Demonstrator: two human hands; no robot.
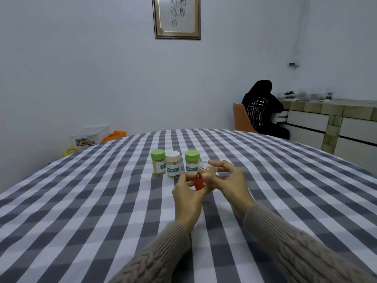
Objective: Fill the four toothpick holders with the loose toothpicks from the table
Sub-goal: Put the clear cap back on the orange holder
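Handling: we judge the 4th holder (205, 176), clear plastic with a red label, light, rigid, a bit slick; best held round its body | Place: centre frame, above the worktop (81, 201), right of 3 capped holders (173, 163) | Hands: left hand (188, 190) grips its body, right hand (228, 177) pinches its clear lid (208, 166), wrists low.

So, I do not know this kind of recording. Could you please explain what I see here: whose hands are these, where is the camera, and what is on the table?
There is no machine. A person wears one camera on the head, looking forward and down, so you see their own left hand and right hand. Both hold a clear toothpick holder with a red label above the checked tablecloth. Behind it stand three filled holders: two with green lids and one with a white lid between them. No loose toothpicks show.
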